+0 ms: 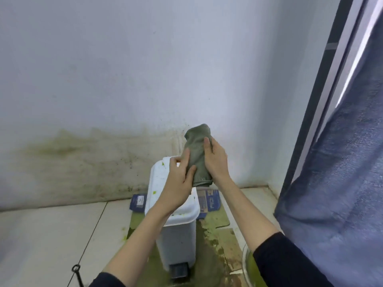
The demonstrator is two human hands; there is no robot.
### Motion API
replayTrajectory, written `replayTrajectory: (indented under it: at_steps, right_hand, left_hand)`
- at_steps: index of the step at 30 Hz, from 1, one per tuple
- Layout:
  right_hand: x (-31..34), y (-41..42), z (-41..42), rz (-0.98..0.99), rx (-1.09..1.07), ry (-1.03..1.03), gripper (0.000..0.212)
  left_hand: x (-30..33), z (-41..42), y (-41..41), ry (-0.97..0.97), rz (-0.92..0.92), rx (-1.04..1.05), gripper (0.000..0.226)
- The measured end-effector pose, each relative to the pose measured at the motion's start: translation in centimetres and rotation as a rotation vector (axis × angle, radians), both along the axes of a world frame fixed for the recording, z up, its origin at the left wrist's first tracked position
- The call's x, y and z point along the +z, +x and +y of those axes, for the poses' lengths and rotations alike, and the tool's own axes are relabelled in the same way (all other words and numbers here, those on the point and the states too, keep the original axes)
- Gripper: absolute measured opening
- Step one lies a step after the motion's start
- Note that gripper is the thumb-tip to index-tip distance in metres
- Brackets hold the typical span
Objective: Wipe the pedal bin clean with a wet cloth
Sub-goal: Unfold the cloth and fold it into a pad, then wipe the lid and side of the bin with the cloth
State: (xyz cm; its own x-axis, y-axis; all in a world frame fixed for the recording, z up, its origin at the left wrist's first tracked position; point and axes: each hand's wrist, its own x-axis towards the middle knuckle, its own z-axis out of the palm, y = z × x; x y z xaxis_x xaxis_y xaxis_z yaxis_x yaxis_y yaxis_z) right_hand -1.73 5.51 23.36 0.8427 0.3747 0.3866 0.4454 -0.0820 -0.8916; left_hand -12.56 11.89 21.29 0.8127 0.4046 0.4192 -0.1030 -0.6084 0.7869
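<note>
A white pedal bin [176,235] stands on the floor by the wall, its lid shut and flecked with green spots, its dark pedal at the front bottom. Above the lid both hands hold a bunched grey-green cloth [196,146] upright. My left hand [180,179] grips the cloth's left side, thumb and fingers curled round it. My right hand [215,160] grips its right side, thumb laid along the front. The cloth hangs clear of the lid.
A stained flattened cardboard sheet [215,233] lies under the bin. The mouldy white wall [103,141] is close behind. A blue curtain [331,183] hangs at the right. A clear bowl rim [245,264] shows at the lower right, a black key [77,272] on the tiles at the lower left.
</note>
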Motion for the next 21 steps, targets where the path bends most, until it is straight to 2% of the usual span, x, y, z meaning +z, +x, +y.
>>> replayTrajectory:
  at_steps: [3,4,6,8,10,11,13,14,15,17,19,21]
  right_hand:
    - [-3.4,-0.2,3.9,0.082,0.103,-0.207,0.036]
    - [-5.3,0.0,4.9,0.096,0.090,-0.342,0.038]
    - [-8.8,-0.1,6.3,0.095,0.030,-0.588,0.057]
    - [-11.3,-0.5,7.4,-0.023,-0.008,-0.662,0.068]
    - [-12.8,-1.1,8.4,-0.160,0.039,-0.684,0.059]
    - [-13.1,-1.4,8.9,-0.180,0.072,-0.715,0.067]
    - [-13.8,-1.2,10.1,-0.195,0.101,-0.755,0.113]
    - [-14.0,-0.7,10.8,-0.202,0.102,-0.778,0.128]
    - [-14.2,-0.1,11.5,-0.216,0.106,-0.805,0.134]
    - [-14.1,1.4,12.5,-0.217,0.123,-0.843,0.128]
    - [-13.8,3.9,14.1,-0.219,0.121,-0.886,0.115]
    - [-13.5,7.2,16.1,-0.209,0.122,-0.955,0.104]
  left_hand:
    - [-2.4,3.2,-0.7,0.088,0.157,0.101,0.056]
    - [-3.5,4.2,-0.7,0.116,0.272,0.123,0.056]
    - [-5.9,6.0,-0.5,0.204,0.619,0.170,0.054]
    - [-7.7,7.5,-0.2,0.339,0.848,0.227,0.056]
    - [-8.7,8.8,0.5,0.336,0.813,0.318,0.053]
    - [-8.9,9.3,1.1,0.276,0.751,0.380,0.050]
    - [-9.1,10.2,2.5,0.128,0.590,0.519,0.046]
    - [-9.3,10.5,3.2,0.077,0.521,0.568,0.044]
    - [-9.6,10.8,3.8,0.055,0.476,0.593,0.043]
    - [-10.7,11.3,4.5,0.043,0.450,0.603,0.042]
    - [-12.1,11.8,4.9,0.084,0.528,0.597,0.046]
    - [-13.0,12.1,5.1,0.209,0.638,0.570,0.052]
